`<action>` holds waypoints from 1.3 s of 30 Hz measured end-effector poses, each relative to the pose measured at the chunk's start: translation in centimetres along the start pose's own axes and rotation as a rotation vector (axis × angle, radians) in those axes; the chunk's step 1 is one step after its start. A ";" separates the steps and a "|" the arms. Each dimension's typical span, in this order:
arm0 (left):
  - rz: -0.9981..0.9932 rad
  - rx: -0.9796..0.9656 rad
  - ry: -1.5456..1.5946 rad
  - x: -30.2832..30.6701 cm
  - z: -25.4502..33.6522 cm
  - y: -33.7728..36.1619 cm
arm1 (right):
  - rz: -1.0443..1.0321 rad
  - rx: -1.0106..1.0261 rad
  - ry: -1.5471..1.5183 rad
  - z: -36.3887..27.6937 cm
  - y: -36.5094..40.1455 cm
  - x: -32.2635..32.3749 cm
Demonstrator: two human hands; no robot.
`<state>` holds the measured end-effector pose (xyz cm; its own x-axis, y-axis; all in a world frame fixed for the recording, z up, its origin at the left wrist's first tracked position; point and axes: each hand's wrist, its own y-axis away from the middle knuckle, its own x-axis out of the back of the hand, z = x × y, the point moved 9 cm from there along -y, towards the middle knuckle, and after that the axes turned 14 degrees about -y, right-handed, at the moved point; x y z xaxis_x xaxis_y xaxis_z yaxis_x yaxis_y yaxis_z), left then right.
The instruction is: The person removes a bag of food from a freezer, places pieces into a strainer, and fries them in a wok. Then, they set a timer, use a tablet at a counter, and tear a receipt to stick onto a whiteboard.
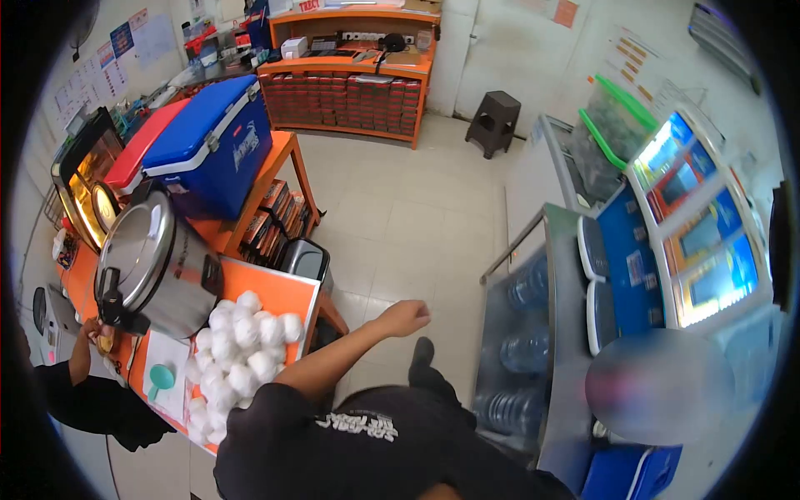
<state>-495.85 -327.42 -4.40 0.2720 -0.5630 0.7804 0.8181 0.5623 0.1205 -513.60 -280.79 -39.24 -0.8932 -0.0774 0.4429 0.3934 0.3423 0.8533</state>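
My left hand [403,317] is held out over the tiled floor, its fingers curled in and nothing visible in them. It touches nothing; the orange table [265,277] stands to its left. A heap of white, round wrapped bundles [242,350] lies on that table. Beside them a turquoise scoop [162,377] rests on a white sheet [155,354]. Behind the scoop stands a large steel pot [185,271] with its lid on. My right hand is out of view.
A co-worker's hand [88,331] is beside the pot. A blue cooler box [215,150] sits beyond it. Water bottles [525,350] stand under the steel counter [567,350] on the right. A dark stool [494,121] is by the far wall.
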 end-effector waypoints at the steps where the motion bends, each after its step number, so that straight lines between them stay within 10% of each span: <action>1: -0.063 0.064 -0.024 -1.3 -3.7 -3.3 | -0.006 0.013 0.035 -3.2 -3.4 3.1; 5: -0.461 0.208 -0.449 -0.8 -13.2 -6.4 | -0.037 0.152 0.278 -19.4 -16.1 15.5; 10: 0.022 0.580 0.078 11.0 -25.7 -12.1 | 0.269 0.499 0.355 -55.2 -38.6 34.5; 12: 0.238 0.739 0.134 14.9 -31.4 -13.0 | 0.567 0.869 0.193 -75.3 -29.5 43.0; 17: 0.231 0.994 0.172 17.3 -49.2 -17.9 | 0.581 0.937 -0.045 -101.8 -29.7 48.6; 21: -0.057 0.834 -0.107 24.3 -62.4 -32.0 | 0.402 0.784 0.133 -102.4 -42.7 43.2; 24: 0.005 0.675 -0.070 36.2 -66.5 -43.8 | -0.072 0.453 0.502 -102.1 -41.6 36.5; 28: 0.143 0.567 -0.024 49.9 -74.6 -58.9 | -0.126 0.240 0.332 -107.2 -45.2 33.2; 33: 0.224 0.572 0.117 59.7 -86.5 -69.9 | -0.185 0.167 0.357 -122.0 -55.3 31.4; 39: -0.439 0.531 -0.316 57.2 -104.8 -70.3 | -0.381 0.530 0.787 -154.1 -67.9 29.5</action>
<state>-484.77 -462.62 -32.53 -0.2457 -0.6471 0.7217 0.4419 0.5879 0.6776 -533.07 -450.63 -41.67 -0.4678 -0.7952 0.3859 -0.2042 0.5220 0.8281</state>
